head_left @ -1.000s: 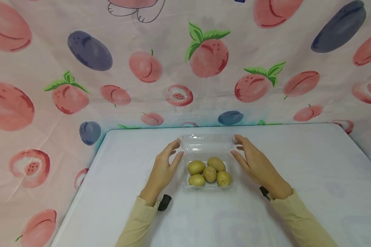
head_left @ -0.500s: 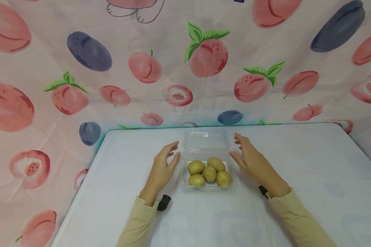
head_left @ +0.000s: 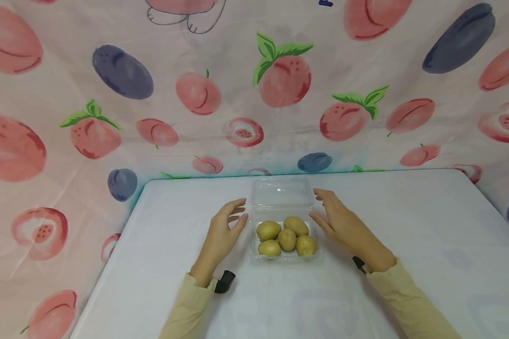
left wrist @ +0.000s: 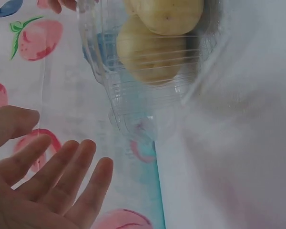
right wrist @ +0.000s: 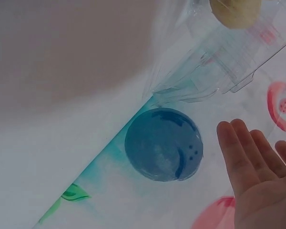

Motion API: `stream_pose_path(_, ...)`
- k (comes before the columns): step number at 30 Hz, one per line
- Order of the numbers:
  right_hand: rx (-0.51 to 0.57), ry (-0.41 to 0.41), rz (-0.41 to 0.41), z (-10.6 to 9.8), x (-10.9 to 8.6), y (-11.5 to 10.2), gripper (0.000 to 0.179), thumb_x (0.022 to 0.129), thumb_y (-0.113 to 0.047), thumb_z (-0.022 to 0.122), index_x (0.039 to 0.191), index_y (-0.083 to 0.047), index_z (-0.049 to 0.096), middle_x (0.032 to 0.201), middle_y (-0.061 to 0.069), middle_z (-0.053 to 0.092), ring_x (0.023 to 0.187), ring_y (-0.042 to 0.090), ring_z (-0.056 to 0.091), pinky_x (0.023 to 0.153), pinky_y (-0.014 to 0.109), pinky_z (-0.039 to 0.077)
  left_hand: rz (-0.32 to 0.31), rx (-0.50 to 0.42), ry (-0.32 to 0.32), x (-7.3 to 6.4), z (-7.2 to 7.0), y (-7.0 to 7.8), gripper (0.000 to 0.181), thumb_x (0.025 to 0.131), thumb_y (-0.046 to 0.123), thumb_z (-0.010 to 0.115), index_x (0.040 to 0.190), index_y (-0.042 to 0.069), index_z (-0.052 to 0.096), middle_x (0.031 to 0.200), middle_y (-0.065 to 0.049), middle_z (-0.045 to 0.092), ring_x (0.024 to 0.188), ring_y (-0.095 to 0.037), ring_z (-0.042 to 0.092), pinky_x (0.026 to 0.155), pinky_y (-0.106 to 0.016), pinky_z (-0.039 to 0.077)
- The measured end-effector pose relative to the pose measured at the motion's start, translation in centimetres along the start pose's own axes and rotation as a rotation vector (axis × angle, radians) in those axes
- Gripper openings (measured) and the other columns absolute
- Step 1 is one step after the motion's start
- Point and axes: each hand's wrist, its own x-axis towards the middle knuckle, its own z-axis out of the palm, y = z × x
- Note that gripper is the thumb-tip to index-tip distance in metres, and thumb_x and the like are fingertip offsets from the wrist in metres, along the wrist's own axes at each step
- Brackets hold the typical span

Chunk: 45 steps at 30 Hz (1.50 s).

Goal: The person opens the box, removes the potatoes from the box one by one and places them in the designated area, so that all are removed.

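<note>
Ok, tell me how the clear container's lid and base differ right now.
The base holds five potatoes, while the lid holds none. In the head view, the base is the nearer part; the lid is open beyond it, closer to the fruit-print backdrop. Both are see-through plastic, joined along one side.

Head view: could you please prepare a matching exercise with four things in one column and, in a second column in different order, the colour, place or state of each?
Things:
1. Potatoes
2. Lid
3. Left hand
4. Table

Descriptions:
A. White, beneath the container
B. Transparent, open, on the far side of the container
C. Yellowish, five in number, lying in the container
D. Beside the container, holding nothing

Right pairs: 1-C, 2-B, 3-D, 4-A
</note>
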Motion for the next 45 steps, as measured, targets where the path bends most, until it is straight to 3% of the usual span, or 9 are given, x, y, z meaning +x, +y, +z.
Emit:
stream_pose_path(10,-0.036,0.002,-0.077,0.5,-0.3,-0.7,0.052,0.102,-0.023,0.057,0.143,0.001,0.036,0.137,0.019,0.048,0.125,0.031,0.054,0.101,0.050,0.051,-0.072,0.007,-0.044,-1.2,-0.1,0.1,0.041,0.095,0.009,0.066,0.135,0.006,0.057,0.132,-0.019,0.059,0.116,-0.035,0.063,0.097,-0.047,0.055)
stream_pose_path(18,-0.073,0.021,-0.144,1.3,-0.6,-0.8,0.051,0.100,-0.023,0.061,0.140,0.001,0.042,0.139,0.015,0.048,0.126,0.028,0.054,0.100,0.046,0.052,-0.081,-0.039,-0.063,-2.0,0.2,-0.5,0.041,0.094,0.006,0.066,0.134,0.002,0.057,0.132,-0.018,0.059,0.115,-0.035,0.063,0.095,-0.048,0.056)
stream_pose_path(25,-0.105,0.048,-0.193,1.4,-0.4,-1.2,0.050,0.096,-0.020,0.066,0.137,0.002,0.047,0.133,0.016,0.053,0.119,0.027,0.059,0.093,0.042,0.057,-0.115,-0.036,-0.069,-2.3,0.6,-0.5,0.045,0.093,0.006,0.068,0.136,0.000,0.055,0.124,-0.018,0.064,0.106,-0.027,0.067,0.085,-0.035,0.060)
stream_pose_path(34,-0.127,0.037,-0.242,1.8,-0.2,-1.6,0.047,0.096,-0.019,0.067,0.135,0.000,0.049,0.130,0.014,0.055,0.117,0.025,0.059,0.090,0.039,0.058,-0.252,-0.170,-0.124,-2.5,0.9,-1.0,0.047,0.094,0.008,0.067,0.138,-0.001,0.053,0.109,-0.015,0.066,0.081,-0.028,0.071,0.061,-0.031,0.062)
stream_pose_path(45,-0.143,0.033,-0.291,2.3,0.1,-1.8,0.044,0.094,-0.016,0.070,0.131,0.001,0.052,0.125,0.013,0.058,0.113,0.023,0.061,0.086,0.035,0.059,-0.291,-0.274,-0.130,-2.4,1.1,-1.2,0.048,0.091,0.001,0.067,0.137,-0.005,0.053,0.101,-0.016,0.065,0.079,-0.030,0.070,0.058,-0.031,0.062)
